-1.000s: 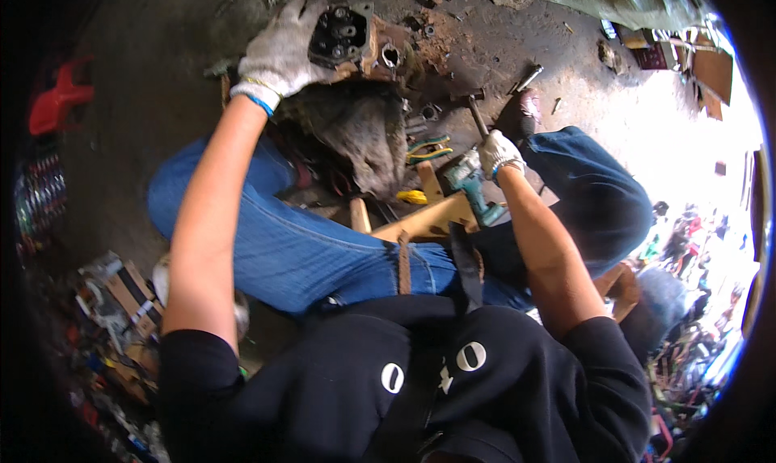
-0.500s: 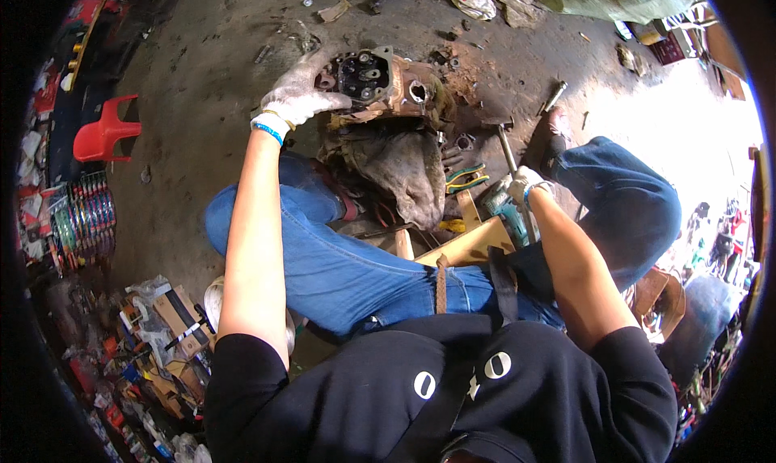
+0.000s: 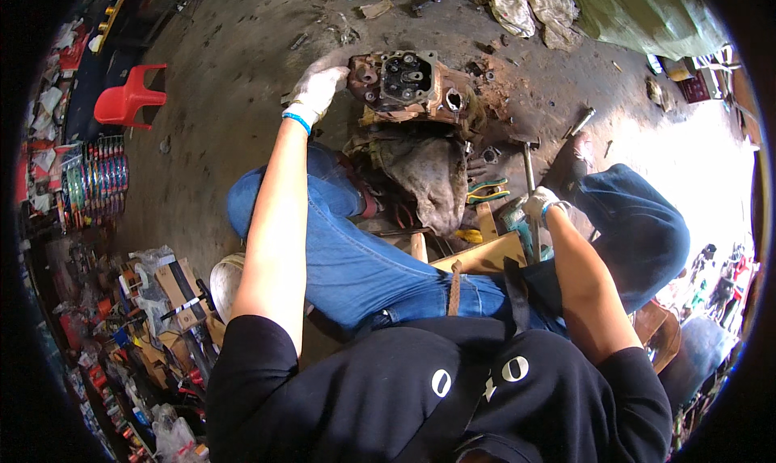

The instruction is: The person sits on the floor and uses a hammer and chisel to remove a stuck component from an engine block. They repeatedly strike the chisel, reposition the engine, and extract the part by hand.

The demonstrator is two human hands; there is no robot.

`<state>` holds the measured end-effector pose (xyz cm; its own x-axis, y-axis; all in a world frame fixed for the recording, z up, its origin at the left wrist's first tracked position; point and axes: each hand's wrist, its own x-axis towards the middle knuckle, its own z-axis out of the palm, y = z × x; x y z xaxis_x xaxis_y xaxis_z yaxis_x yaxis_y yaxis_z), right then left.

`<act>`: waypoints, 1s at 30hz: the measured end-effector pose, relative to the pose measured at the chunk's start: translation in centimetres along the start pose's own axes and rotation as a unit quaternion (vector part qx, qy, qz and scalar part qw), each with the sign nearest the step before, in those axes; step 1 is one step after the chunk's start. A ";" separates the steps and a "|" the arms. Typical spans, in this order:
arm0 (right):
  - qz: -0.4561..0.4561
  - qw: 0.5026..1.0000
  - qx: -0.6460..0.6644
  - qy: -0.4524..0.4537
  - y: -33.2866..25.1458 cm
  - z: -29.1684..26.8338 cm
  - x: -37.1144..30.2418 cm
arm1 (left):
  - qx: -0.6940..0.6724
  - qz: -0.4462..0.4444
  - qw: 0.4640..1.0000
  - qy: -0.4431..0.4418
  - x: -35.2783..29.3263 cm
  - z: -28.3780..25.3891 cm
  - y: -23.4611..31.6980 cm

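Observation:
In a white work glove, my left hand (image 3: pixel 320 91) is at the left end of a greasy, rusty cylinder head (image 3: pixel 404 81) on the floor. Its fingers are loosely extended near the casting's edge and slightly blurred; whether they touch it is unclear. The casting's dark top has round recesses, with a round hole at its right side. A dirty grey cloth (image 3: pixel 432 180) hangs in front of it. My right hand (image 3: pixel 541 204), also gloved, is closed round the handle of a hammer (image 3: pixel 529 165), whose head is up beyond the fist, right of the casting.
Green-and-yellow-handled pliers (image 3: pixel 488 191) lie left of the hammer. A wooden stool (image 3: pixel 481 253) is between my legs. At left are a red plastic chair (image 3: pixel 129 99) and cluttered parts. Rust debris (image 3: pixel 489 83) lies right of the casting; a green tarp (image 3: pixel 647 10) is farther off.
My left hand has drawn back leftward from the casting, and its thumb no longer lies along the near side. My right hand keeps hold of the hammer. The whole view has shifted.

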<state>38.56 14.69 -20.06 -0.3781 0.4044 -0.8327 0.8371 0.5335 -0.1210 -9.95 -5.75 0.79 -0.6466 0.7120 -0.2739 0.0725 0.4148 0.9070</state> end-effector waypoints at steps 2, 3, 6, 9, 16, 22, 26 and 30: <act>-0.038 0.996 -0.076 -0.009 0.3 0.2 0.8 | -0.009 -0.014 1.000 0.009 -0.8 0.3 0.7; -0.091 0.988 -0.126 -0.015 0.3 0.2 1.0 | -0.008 -0.009 1.000 0.002 -1.1 0.4 1.1; -0.095 0.987 -0.124 -0.033 -0.2 -0.3 0.8 | 0.017 0.033 0.999 -0.034 -1.5 0.6 1.7; -0.014 0.999 -0.029 -0.028 -0.9 -1.0 -0.2 | 0.049 0.083 0.991 -0.092 -0.8 0.5 1.5; -0.056 0.995 -0.085 -0.020 0.1 0.6 1.5 | 0.151 0.084 0.979 -0.106 0.1 0.4 0.7; -0.074 0.991 -0.113 -0.003 0.1 1.3 1.9 | 0.153 0.069 0.980 -0.108 -0.1 0.4 0.5; 0.001 0.995 0.093 -0.028 -1.1 -0.6 -0.3 | 0.123 0.052 0.984 -0.115 0.0 0.4 0.3; -0.009 0.995 0.086 -0.046 -2.1 -2.1 -1.8 | 0.068 0.043 0.990 -0.114 -0.4 0.9 0.6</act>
<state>36.66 14.39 -17.22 -0.3630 0.3214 -0.8746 0.8883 0.4027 -0.2207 -8.97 -5.26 1.18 -0.4458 0.8513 -0.2765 0.2313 0.4080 0.8832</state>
